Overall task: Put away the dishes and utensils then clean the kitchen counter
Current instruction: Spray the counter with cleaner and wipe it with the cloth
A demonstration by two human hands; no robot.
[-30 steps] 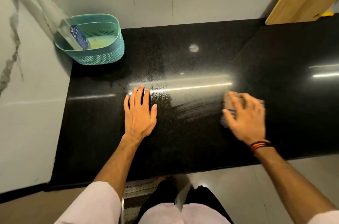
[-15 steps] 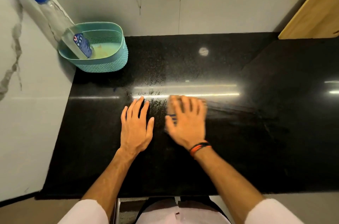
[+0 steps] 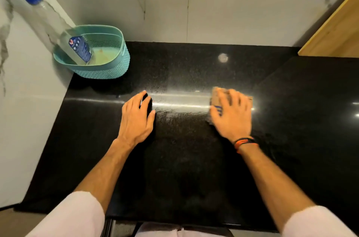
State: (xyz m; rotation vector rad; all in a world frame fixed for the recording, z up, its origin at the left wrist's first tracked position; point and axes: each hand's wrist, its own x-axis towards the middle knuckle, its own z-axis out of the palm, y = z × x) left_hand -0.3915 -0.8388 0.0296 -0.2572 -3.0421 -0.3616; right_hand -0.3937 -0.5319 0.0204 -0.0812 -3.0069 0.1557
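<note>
Your left hand [image 3: 137, 120] rests flat, fingers together, on the black granite counter [image 3: 194, 168] while your right hand [image 3: 232, 114] presses a blurred cloth [image 3: 215, 98] mid-counter; a wide leftward sweep risks knocking the teal basket [image 3: 108, 70] holding the spray bottle [image 3: 77, 46].

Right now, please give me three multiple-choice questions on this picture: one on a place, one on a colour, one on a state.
1. Where does the basket stand on the counter?
A. far left corner
B. near right edge
C. middle

2. What colour is the bottle cap?
A. red
B. blue
C. green

3. How is the left hand?
A. fist
B. flat on the counter
C. raised

Key: 1 A, it sits by both walls. 2 B, the cap shows blue. 3 B, fingers lie straight while the right hand presses the cloth.
</note>
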